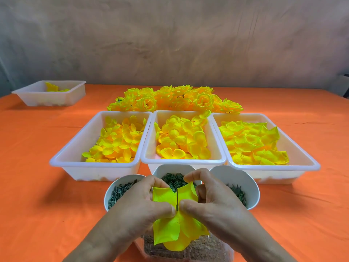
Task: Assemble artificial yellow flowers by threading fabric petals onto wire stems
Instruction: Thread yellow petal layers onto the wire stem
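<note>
Surface: table w/ orange cloth (37, 186); mottled grey-brown wall (170, 44) behind.

Hands: L hand (143, 203) & R hand (209, 201) meet at centre-front, thumbs close on either side of a thin green wire stem (177, 199). The stem stands upright through the middle of a yellow petal layer (166, 231). Each hand pinches the petal layer, thumb low, forefinger curled over its top edge; nothing else held. The petal layer sits between the hands, over a clear tub (188, 248) w/ brownish contents, partly hidden by petals & wrists.

Containers:
- 3 white trays side by side beyond the hands:
  - L tray (62, 157): small rounded yellow petals.
  - Mid tray (149, 148): larger rounded petals.
  - R tray (311, 161): flat pointed petals.
- 3 white bowls just in front of the trays:
  - L bowl (113, 186): short dark-green pieces.
  - Mid bowl (170, 167): dark-green looped parts, mostly behind fingers.
  - R bowl (245, 178): dark-green pieces.
- Far-L tray (49, 99), well apart: a few yellow petals.

Other: heap of finished flowers (173, 99) behind the trays.
</note>
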A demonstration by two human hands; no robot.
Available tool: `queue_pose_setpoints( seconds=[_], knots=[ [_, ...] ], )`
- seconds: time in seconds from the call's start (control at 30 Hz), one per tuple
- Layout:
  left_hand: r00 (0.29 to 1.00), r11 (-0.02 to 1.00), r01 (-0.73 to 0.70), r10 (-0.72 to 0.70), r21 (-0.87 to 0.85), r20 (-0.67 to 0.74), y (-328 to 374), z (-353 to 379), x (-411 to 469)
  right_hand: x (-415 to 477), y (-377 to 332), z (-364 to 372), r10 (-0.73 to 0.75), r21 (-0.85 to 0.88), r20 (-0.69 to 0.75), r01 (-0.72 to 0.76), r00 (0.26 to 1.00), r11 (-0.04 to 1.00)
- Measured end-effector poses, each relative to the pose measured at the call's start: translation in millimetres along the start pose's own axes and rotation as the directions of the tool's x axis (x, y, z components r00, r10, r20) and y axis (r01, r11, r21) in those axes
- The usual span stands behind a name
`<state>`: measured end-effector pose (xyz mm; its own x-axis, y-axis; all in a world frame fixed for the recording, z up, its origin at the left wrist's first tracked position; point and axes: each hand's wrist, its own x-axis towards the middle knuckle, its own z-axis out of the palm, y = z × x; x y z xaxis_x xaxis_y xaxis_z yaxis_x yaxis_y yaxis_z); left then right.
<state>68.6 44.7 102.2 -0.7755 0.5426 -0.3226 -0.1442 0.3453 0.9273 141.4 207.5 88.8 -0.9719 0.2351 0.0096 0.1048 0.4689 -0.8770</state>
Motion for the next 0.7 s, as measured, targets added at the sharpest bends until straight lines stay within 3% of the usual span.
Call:
queue_pose_setpoints(
  seconds=[0.23,0.33,0.43,0.5,0.6,0.7],
  knots=[
    [0.996,0.999,0.051,-0.05,-0.016,0.07,2,-2,2,4,4,-1,0.07,0.077,0.064,-0.075,0.996,0.994],
    [0.999,0.995,0.027,-0.029,0.092,0.015,2,-9,-3,3,5,-6,0.107,0.053,0.09,-0.112,0.99,0.992],
    [0.987,0.935,-0.091,0.13,0.343,-0.093,6,-27,-8,0,7,-18,0.09,-0.015,0.075,-0.089,0.993,0.996],
    [0.957,0.89,-0.205,0.27,0.407,-0.108,10,-34,-13,0,7,-28,0.062,-0.054,0.039,-0.06,0.997,0.997],
    [0.897,0.81,-0.401,0.442,0.428,0.004,12,-24,-14,7,6,-44,0.025,-0.119,-0.057,-0.032,0.998,0.992],
    [0.849,0.752,-0.515,0.513,0.412,0.126,4,-4,-1,25,8,-60,0.041,-0.065,-0.147,-0.051,0.988,0.997]
  ],
)
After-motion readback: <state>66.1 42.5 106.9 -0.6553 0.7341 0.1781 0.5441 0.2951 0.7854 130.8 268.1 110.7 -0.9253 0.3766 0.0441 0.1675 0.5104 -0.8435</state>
